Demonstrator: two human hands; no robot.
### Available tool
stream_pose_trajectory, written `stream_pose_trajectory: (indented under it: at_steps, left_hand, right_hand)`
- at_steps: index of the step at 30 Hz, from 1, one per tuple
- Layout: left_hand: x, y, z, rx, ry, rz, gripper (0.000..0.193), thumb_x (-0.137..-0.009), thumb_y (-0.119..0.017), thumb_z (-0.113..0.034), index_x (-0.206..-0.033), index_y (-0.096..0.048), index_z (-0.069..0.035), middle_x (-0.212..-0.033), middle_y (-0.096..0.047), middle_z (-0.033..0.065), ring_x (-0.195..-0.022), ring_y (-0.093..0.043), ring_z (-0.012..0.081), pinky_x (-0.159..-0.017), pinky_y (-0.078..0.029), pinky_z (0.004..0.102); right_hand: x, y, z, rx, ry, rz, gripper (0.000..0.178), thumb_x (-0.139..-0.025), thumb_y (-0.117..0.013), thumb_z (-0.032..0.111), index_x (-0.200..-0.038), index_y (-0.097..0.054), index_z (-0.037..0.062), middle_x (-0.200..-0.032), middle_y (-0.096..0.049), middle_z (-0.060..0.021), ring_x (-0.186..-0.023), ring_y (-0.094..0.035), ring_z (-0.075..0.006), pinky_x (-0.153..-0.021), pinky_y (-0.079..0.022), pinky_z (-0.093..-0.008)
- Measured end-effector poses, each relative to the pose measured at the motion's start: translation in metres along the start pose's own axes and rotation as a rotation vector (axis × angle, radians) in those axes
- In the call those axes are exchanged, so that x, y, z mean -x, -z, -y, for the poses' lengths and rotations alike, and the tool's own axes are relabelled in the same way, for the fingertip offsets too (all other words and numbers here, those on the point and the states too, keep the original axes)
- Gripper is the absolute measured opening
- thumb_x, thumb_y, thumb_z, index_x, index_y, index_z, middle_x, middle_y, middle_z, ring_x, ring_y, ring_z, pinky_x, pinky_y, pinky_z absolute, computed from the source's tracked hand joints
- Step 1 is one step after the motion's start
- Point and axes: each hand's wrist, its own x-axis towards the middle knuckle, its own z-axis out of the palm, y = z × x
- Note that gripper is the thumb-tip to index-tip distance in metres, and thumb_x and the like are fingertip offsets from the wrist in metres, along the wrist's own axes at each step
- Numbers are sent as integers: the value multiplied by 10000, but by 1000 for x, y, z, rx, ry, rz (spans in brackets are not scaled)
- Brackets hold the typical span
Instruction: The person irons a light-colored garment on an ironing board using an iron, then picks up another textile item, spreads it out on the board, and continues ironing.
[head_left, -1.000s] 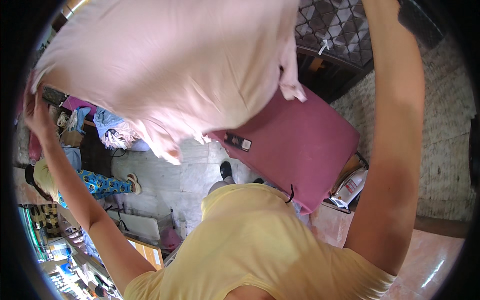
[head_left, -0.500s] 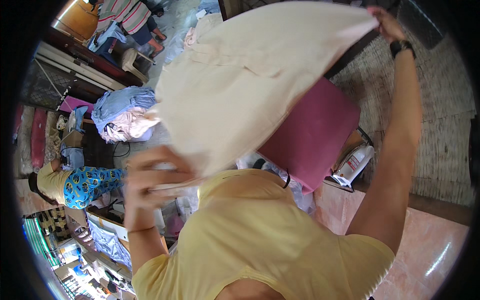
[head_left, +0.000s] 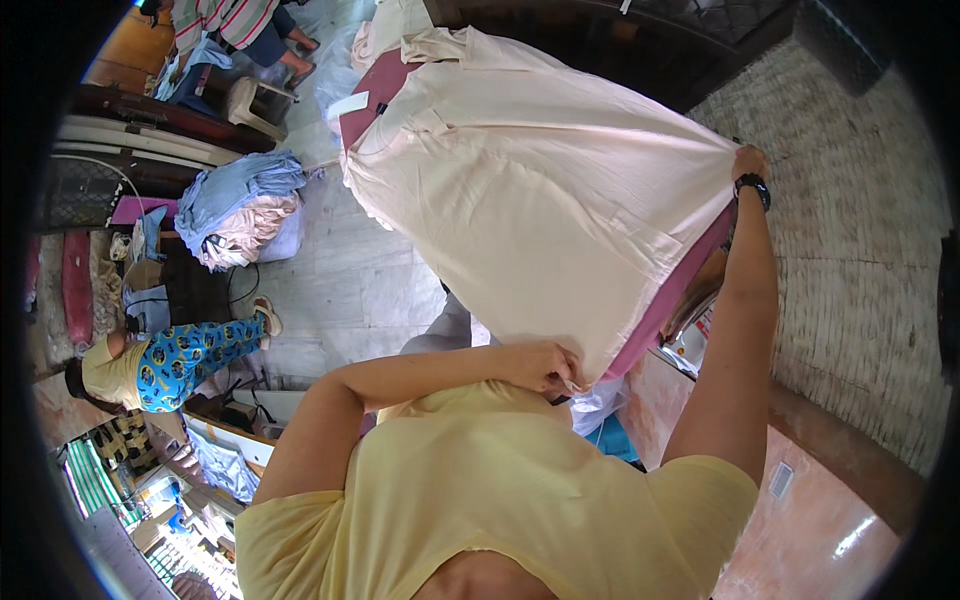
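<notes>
A cream short-sleeved shirt (head_left: 540,190) lies spread over a maroon padded board (head_left: 625,350). Its collar end points to the upper left, beside a white card-like piece (head_left: 350,106). My left hand (head_left: 545,368) reaches across in front of me, fingers closed on the near corner of the hem. At the far right corner of the hem, my right hand (head_left: 750,163) grips the cloth, a dark band on its wrist. Between the two hands the hem is pulled fairly straight. Part of the board shows along the hem and near the collar.
Partly hidden, a white appliance (head_left: 685,352) sits at the board's right end, close to the textured wall (head_left: 850,230). Blue and pink garments (head_left: 240,205) are piled at left. Two other people (head_left: 165,368) (head_left: 235,25) are at left and upper left, near a stool (head_left: 258,105).
The shirt, raised and billowing before, has come down flat on the board. My left hand has moved right along the hem side; my right hand has come lower and nearer.
</notes>
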Motion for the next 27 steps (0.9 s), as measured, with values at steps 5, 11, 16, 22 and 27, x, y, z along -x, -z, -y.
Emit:
stream_pose_trajectory:
  at_steps: [5,11,16,22,27]
  left_hand:
    - [17,28,-6,12,45,-102,439,-840,-733,-147,-1247,-593,-55,-1299,-536,124,-1195,-504,285,-1006,-411,384]
    - [198,161,111,-309,259,-1191,402,-797,-543,67,-1184,-551,-44,-1131,-586,79,-1005,-591,216,-853,-475,320]
    - [332,259,156,-22,584,-1730,695,-810,-698,-98,-1382,-332,49,-1343,-447,175,-1149,-502,243,-962,-419,362]
    - [360,306,173,563,464,-1237,499,-825,-666,-162,-1284,-475,-131,-1234,-525,3,-1134,-460,135,-942,-361,368]
    - [376,306,162,288,750,-1184,359,-851,-713,-396,-1043,-517,-165,-1064,-518,-43,-1042,-451,88,-913,-357,367]
  right_hand:
    - [63,0,45,183,-82,58,364,-867,-617,206,-1227,-613,153,-1121,-611,-166,-1167,-519,-351,-942,-451,-462]
    - [308,-20,56,85,176,-66,535,-892,-590,388,-1245,-509,-6,-1269,-485,-294,-1216,-414,-462,-1033,-330,-539]
    - [523,3,78,-10,-225,-17,583,-892,-590,452,-1178,-508,-50,-1222,-475,-322,-1175,-428,-478,-1030,-321,-545]
    - [567,-36,82,-29,-350,-174,450,-896,-613,384,-1044,-536,-34,-1096,-538,-308,-1058,-487,-501,-911,-379,-583]
    - [567,-52,83,-136,-396,-192,311,-888,-606,249,-1055,-513,4,-1032,-560,-278,-914,-545,-490,-755,-420,-576]
